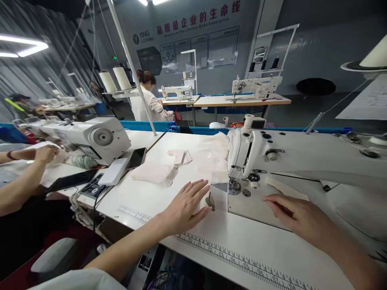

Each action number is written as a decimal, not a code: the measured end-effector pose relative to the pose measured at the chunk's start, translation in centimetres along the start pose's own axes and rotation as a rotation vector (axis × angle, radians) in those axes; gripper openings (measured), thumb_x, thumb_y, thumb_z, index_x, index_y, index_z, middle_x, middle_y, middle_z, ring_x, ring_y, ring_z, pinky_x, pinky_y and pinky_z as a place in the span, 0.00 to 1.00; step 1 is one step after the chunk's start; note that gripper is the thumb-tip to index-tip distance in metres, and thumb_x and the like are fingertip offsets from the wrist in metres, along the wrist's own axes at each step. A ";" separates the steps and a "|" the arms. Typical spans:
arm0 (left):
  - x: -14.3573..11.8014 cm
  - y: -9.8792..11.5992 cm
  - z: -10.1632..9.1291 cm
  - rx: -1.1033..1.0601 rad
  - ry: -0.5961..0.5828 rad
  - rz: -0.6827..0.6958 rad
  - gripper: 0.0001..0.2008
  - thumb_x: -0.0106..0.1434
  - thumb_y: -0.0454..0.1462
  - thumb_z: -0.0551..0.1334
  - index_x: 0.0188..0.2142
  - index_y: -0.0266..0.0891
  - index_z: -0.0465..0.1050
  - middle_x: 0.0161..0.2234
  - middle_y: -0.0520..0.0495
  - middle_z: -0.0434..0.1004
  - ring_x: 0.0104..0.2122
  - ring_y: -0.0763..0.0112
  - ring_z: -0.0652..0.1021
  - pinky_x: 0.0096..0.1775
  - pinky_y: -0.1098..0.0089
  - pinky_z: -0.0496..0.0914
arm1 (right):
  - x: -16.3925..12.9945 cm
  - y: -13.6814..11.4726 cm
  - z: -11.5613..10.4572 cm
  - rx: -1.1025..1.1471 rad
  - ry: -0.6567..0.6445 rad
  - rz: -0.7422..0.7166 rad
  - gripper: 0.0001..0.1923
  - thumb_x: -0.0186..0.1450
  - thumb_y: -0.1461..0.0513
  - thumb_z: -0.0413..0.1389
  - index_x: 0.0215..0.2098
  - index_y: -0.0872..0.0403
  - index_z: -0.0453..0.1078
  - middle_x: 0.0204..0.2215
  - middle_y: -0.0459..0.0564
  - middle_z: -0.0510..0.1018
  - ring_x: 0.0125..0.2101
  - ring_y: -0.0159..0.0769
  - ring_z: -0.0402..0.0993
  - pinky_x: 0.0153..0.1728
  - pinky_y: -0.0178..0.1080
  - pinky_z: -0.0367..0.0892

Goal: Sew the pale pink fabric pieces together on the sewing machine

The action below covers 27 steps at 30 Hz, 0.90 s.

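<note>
White tubes (30, 49) are glaring at the upper left, and a second light (159, 1) is shining at the top edge. The worktop (256, 245) is reflecting brightly, while the space beneath it (187, 257) is lying in shadow. Pale glints (217, 62) are washing over the wall posters (223, 46). The left hand (187, 205) is showing fairly crisply, but the wide lens is stretching the curtain (33, 20) and thread cone (375, 54) near the edges.

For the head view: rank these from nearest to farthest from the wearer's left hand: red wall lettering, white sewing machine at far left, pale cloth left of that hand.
From the left hand:
1. Pale cloth: just left.
2. White sewing machine: farther left.
3. Red wall lettering: high at the back.
</note>
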State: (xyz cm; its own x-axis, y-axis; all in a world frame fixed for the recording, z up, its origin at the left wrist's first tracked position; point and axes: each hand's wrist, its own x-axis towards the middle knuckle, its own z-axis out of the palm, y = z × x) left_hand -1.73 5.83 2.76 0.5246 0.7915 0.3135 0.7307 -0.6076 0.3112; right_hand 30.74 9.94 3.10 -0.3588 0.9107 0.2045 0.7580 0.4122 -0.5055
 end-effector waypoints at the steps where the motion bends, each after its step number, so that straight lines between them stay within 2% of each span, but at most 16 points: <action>1: -0.3 0.1 -0.4 -0.067 0.060 -0.025 0.25 0.71 0.45 0.52 0.65 0.44 0.54 0.64 0.40 0.61 0.64 0.56 0.63 0.59 0.50 0.67 | 0.0 -0.1 0.0 0.001 0.012 -0.006 0.17 0.63 0.45 0.45 0.33 0.38 0.74 0.23 0.44 0.79 0.18 0.43 0.72 0.19 0.43 0.67; 3: -0.9 0.4 -1.0 -0.213 0.159 -0.120 0.22 0.71 0.44 0.53 0.63 0.47 0.58 0.61 0.41 0.64 0.58 0.58 0.70 0.43 0.62 0.77 | 0.0 -0.1 0.0 -0.002 0.028 -0.015 0.16 0.63 0.45 0.46 0.33 0.37 0.73 0.24 0.43 0.79 0.19 0.44 0.73 0.21 0.43 0.68; 5: -1.2 0.6 -1.2 -0.340 0.226 -0.234 0.19 0.70 0.44 0.54 0.60 0.48 0.63 0.58 0.41 0.67 0.52 0.60 0.74 0.29 0.70 0.76 | 0.1 0.0 0.1 -0.007 0.029 -0.014 0.15 0.62 0.45 0.46 0.33 0.37 0.73 0.26 0.43 0.80 0.20 0.44 0.74 0.21 0.44 0.69; 6: -1.3 0.7 -1.2 -0.396 0.260 -0.275 0.18 0.70 0.44 0.54 0.57 0.47 0.66 0.56 0.41 0.69 0.51 0.60 0.75 0.29 0.71 0.75 | 0.1 0.1 0.1 -0.009 0.030 -0.012 0.15 0.62 0.45 0.47 0.32 0.37 0.72 0.26 0.42 0.80 0.21 0.45 0.75 0.22 0.44 0.69; 9: -1.3 0.8 -1.2 -0.638 0.364 -0.348 0.14 0.67 0.43 0.59 0.50 0.44 0.72 0.49 0.43 0.74 0.50 0.62 0.75 0.45 0.65 0.75 | 0.1 0.4 0.2 -0.006 0.050 -0.009 0.14 0.62 0.45 0.47 0.33 0.36 0.72 0.28 0.41 0.81 0.24 0.45 0.76 0.23 0.45 0.70; 11: -1.1 1.0 -1.2 -0.906 0.431 -0.425 0.13 0.65 0.43 0.62 0.47 0.41 0.74 0.44 0.44 0.77 0.47 0.64 0.76 0.51 0.63 0.71 | 0.1 0.7 0.3 -0.017 0.035 -0.011 0.14 0.62 0.44 0.47 0.33 0.36 0.72 0.29 0.41 0.81 0.25 0.46 0.77 0.24 0.45 0.71; 14: -0.8 1.4 -1.4 -1.320 0.555 -0.589 0.14 0.59 0.41 0.67 0.43 0.37 0.75 0.37 0.46 0.77 0.37 0.71 0.77 0.44 0.68 0.73 | 0.3 1.2 0.5 -0.032 -0.046 -0.023 0.15 0.62 0.43 0.49 0.35 0.36 0.73 0.31 0.42 0.82 0.26 0.46 0.78 0.24 0.45 0.72; 17: -0.4 2.1 -1.5 -1.581 0.643 -0.747 0.13 0.55 0.35 0.68 0.41 0.36 0.74 0.34 0.48 0.76 0.31 0.76 0.76 0.38 0.72 0.73 | 0.4 1.1 0.6 0.007 -0.075 -0.022 0.16 0.62 0.43 0.49 0.38 0.37 0.74 0.35 0.43 0.82 0.29 0.45 0.79 0.26 0.43 0.75; 19: -0.2 2.8 -1.4 -1.641 0.657 -0.795 0.12 0.55 0.34 0.68 0.40 0.36 0.73 0.33 0.49 0.75 0.30 0.77 0.75 0.37 0.72 0.73 | 0.2 0.5 0.5 0.058 -0.067 -0.026 0.18 0.62 0.43 0.50 0.39 0.38 0.75 0.37 0.45 0.82 0.32 0.45 0.80 0.28 0.42 0.77; 22: -0.1 4.0 -1.1 -1.654 0.653 -0.792 0.12 0.54 0.33 0.67 0.39 0.36 0.73 0.32 0.49 0.75 0.28 0.78 0.74 0.35 0.73 0.73 | -0.6 -0.9 -0.2 0.077 -0.076 -0.029 0.19 0.62 0.42 0.50 0.43 0.39 0.74 0.43 0.46 0.80 0.36 0.43 0.80 0.29 0.38 0.78; 24: -0.1 4.8 -0.8 -1.664 0.637 -0.756 0.12 0.54 0.33 0.68 0.39 0.35 0.73 0.32 0.49 0.75 0.27 0.79 0.74 0.34 0.74 0.73 | -1.9 -1.7 -0.5 0.043 -0.103 -0.018 0.19 0.63 0.43 0.51 0.46 0.39 0.74 0.46 0.46 0.79 0.36 0.41 0.80 0.25 0.34 0.77; 27: -0.3 5.9 -0.2 -1.688 0.599 -0.678 0.13 0.55 0.34 0.68 0.40 0.33 0.74 0.31 0.49 0.75 0.26 0.80 0.73 0.33 0.75 0.71 | -4.9 -2.1 0.0 0.014 -0.036 -0.088 0.18 0.64 0.44 0.53 0.47 0.40 0.74 0.44 0.45 0.80 0.36 0.38 0.80 0.22 0.30 0.75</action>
State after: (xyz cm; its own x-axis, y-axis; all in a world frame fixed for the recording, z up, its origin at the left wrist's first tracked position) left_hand 2.39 2.00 4.67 -0.0912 0.9899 -0.1087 -0.5967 0.0330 0.8018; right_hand 30.91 4.58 3.15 -0.4434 0.8692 0.2188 0.7152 0.4902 -0.4982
